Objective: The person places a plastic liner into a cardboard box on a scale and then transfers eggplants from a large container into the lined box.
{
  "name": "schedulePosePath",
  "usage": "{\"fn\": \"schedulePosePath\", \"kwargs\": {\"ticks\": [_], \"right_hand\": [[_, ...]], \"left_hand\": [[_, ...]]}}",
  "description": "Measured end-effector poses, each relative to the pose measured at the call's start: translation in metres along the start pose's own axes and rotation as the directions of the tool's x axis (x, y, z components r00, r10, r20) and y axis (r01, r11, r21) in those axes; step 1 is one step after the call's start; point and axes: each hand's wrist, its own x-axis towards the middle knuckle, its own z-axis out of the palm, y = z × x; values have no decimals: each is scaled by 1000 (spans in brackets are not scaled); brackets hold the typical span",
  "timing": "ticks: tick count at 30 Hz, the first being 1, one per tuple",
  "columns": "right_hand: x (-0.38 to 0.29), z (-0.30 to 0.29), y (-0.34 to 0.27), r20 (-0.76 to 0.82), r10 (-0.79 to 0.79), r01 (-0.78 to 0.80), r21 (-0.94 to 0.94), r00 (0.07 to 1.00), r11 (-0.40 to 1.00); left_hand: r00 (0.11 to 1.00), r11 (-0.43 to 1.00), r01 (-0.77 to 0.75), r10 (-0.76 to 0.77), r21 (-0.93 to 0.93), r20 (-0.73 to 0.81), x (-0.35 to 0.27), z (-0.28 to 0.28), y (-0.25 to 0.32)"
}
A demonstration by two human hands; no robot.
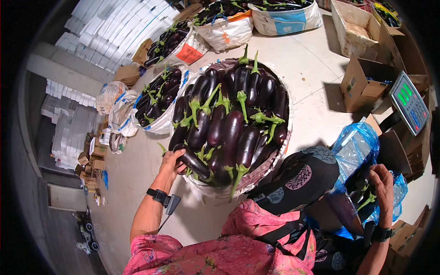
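Observation:
My left hand [172,163] grips one end of a dark purple eggplant [194,163] at the lower left edge of a large sack [288,103] heaped with eggplants. Many of those eggplants [233,129] show green stems. At the right, my right hand [381,177] is raised over a cardboard box [338,209] lined with blue plastic film [355,144]. Eggplants with green stems [367,201] lie inside that box, under the hand. The right fingers are curled; whether they touch anything cannot be told.
More sacks of eggplants [160,96] stand at the back left and along the back [285,22]. A digital scale display [409,103] stands at the right, near an opened carton [364,82] and a foam box [355,29]. White foam boxes [120,27] are stacked at the upper left.

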Motion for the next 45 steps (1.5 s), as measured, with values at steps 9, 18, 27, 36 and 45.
{"fn": "schedulePosePath", "kwargs": {"ticks": [9, 18, 27, 36, 45], "right_hand": [[-6, 2, -10, -13, 5, -4, 93, 1000, 996], [-28, 11, -127, 52, -246, 219, 308, 968, 926], [-95, -24, -129, -86, 82, -16, 582, 993, 813], [-148, -36, -64, -19, 483, -374, 606, 876, 702], [-107, -27, -61, 148, 484, -488, 500, 862, 716]], "left_hand": [[730, 745, -662, 666, -87, 150, -100, 69, 96], [262, 667, -526, 718, -528, 645, -207, 226, 223], [-254, 825, -485, 186, -291, 949, -264, 417, 186], [-511, -417, -783, 8, -461, 860, -219, 516, 82], [-314, 144, -874, 561, -464, 766, -237, 549, 100]]}}
